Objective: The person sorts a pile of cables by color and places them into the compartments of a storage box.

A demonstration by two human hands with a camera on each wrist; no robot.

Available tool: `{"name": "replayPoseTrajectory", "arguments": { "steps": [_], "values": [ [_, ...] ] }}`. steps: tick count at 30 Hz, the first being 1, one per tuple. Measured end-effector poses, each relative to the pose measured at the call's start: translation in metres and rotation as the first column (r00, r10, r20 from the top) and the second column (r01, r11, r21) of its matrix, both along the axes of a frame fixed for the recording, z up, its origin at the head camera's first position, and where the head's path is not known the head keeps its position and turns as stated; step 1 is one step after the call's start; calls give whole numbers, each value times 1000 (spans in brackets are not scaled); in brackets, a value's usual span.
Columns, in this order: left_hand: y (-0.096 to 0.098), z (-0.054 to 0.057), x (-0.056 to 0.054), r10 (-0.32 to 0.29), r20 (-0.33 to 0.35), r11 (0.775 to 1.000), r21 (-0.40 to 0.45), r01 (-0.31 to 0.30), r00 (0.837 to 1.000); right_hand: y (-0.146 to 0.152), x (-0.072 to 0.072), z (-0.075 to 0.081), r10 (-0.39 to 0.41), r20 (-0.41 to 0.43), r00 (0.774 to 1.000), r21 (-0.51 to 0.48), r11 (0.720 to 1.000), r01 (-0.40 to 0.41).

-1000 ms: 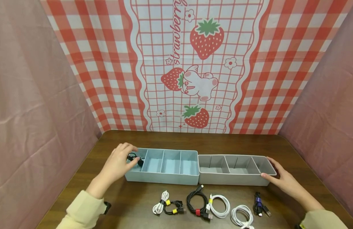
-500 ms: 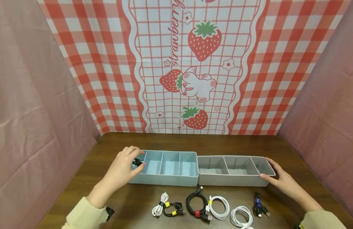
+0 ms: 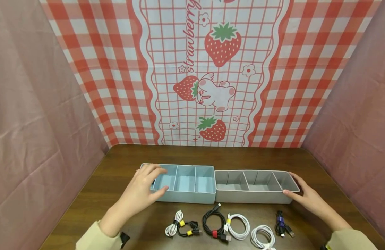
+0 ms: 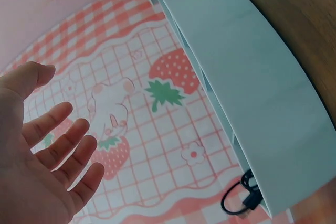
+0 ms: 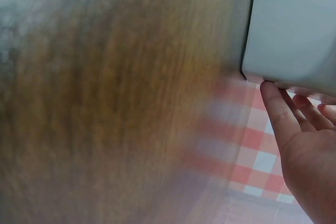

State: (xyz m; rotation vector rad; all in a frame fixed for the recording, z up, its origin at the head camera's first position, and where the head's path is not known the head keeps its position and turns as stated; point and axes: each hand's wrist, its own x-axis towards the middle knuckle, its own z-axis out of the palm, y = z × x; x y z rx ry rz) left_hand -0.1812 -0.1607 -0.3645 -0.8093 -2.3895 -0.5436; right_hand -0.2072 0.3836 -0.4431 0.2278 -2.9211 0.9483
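My left hand (image 3: 146, 184) hovers over the left end of the blue divided storage box (image 3: 189, 197), its fingers spread and loosely bent with nothing between them. In the left wrist view its palm is bare, and a black cable (image 4: 253, 199) pokes out of the box's end compartment. The hand hides that cable in the head view. At the other side, my right hand (image 3: 309, 196) holds the right end of the grey divided box (image 3: 255, 197), thumb on the front rim and fingers around the far corner. The right wrist view shows its thumb (image 5: 274, 103) against the box.
Along the table front lie a white cable (image 3: 173, 227), a small black cable (image 3: 189, 232), a larger black coil (image 3: 204, 222), two white coils (image 3: 248, 227) (image 3: 252, 239) and a purple-banded black cable (image 3: 280, 222). A strawberry-print cloth (image 3: 217, 104) hangs behind.
My left hand has shifted right across the blue box's end, its fingers parting. The black cable stays in the end compartment, now covered by the hand. My right hand keeps its place.
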Motion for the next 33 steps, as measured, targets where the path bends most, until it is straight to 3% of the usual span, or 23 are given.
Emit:
{"name": "replayPoseTrajectory", "arguments": {
  "steps": [8, 22, 33],
  "values": [
    [11, -4, 8, -67, 6, 998, -3, 67, 998, 1, -1, 0, -5, 18, 1000, -3, 1000, 5],
    [25, -25, 9, -167, 50, 983, -63, 170, 985, 0, -1, 1, -12, 16, 1000, 4, 1000, 12],
    [33, -40, 8, -228, 167, 964, -102, 247, 959, 1, -3, 1, -5, 32, 999, 5, 1000, 5]
  ]
}}
